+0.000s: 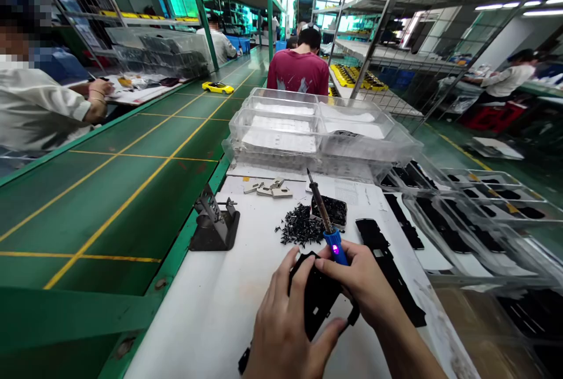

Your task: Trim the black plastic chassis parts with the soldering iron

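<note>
My left hand (288, 323) grips a flat black plastic part (319, 300) with small cut-outs, holding it just over the white worktop. In my right hand (367, 276) is a soldering iron (335, 245) with a blue handle and a lit indicator, its tip pointing up and away from me. The fingers of that hand also rest by the far edge of the black part. Beyond my hands lies a heap of small black pieces (299, 225), beside a tray (345, 213) full of dark bits. A second long black part (391, 270) lies to the right.
A metal stand (214, 220) is at the left edge of the worktop, with pale flat pieces (272, 188) farther back. Clear plastic trays (281, 153) are stacked behind; more trays (475, 238) hold black parts at right. A green conveyor (132, 191) carrying a yellow toy car (217, 87) runs along the left.
</note>
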Demonstrator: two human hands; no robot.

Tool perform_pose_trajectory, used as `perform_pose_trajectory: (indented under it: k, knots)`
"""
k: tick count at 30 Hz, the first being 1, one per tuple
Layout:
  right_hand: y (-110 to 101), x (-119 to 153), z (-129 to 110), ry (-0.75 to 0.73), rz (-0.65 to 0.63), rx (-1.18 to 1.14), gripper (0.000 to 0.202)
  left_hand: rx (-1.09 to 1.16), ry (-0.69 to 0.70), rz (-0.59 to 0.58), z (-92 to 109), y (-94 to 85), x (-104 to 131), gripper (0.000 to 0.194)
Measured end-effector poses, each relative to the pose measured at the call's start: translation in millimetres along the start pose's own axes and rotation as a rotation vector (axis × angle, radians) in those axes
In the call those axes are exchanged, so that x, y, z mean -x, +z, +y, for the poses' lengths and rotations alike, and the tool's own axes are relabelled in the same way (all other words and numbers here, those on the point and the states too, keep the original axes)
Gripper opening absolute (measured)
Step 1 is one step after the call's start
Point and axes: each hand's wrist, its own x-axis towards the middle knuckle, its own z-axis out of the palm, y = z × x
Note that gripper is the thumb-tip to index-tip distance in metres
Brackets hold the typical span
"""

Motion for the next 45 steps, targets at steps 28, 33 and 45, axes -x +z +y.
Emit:
perform_pose_trajectory:
  k: [28, 33, 45]
  knots:
    - [-81, 27, 16, -0.212, -0.266, 1.001, 0.052, 1.717, -0.534, -0.3, -35, -51.5, -3, 0.051]
    - [-87, 24, 12, -0.232, -0.289, 1.056, 0.052, 1.66, -0.516, -0.35, -32, -50.8, -4, 0.054]
    - [-86, 19, 12, -0.242, -0.295, 1.079, 0.051, 1.612, -0.592, -0.287, -28, -50.0, -4, 0.069]
